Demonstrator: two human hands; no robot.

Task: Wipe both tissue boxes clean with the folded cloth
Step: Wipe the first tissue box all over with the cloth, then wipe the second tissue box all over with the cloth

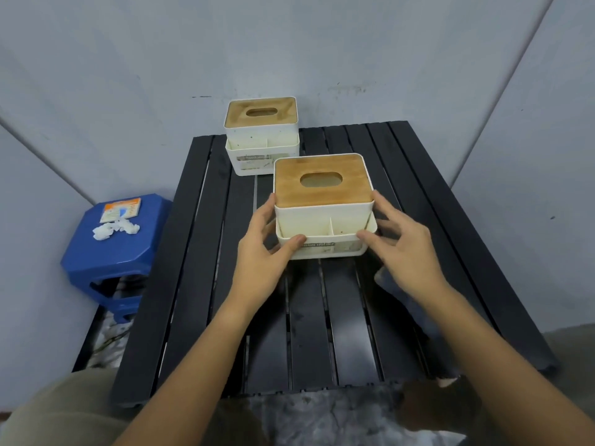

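Note:
The near tissue box (323, 217), white with a wooden slotted lid and front compartments, stands mid-table. My left hand (260, 255) grips its left side, thumb on the front rim. My right hand (402, 249) holds its right side, thumb at the front right corner. The second tissue box (261, 136), same design and speckled with dirt, sits at the table's far edge, behind and left of the first. A dark grey-blue folded cloth (415, 313) lies on the table under my right wrist, partly hidden by it.
The black slatted table (199, 284) stands against a grey wall corner. A blue plastic stool (116, 249) to its left carries crumpled white tissue (116, 228) and a small packet (120, 210). My knees show at the bottom edge.

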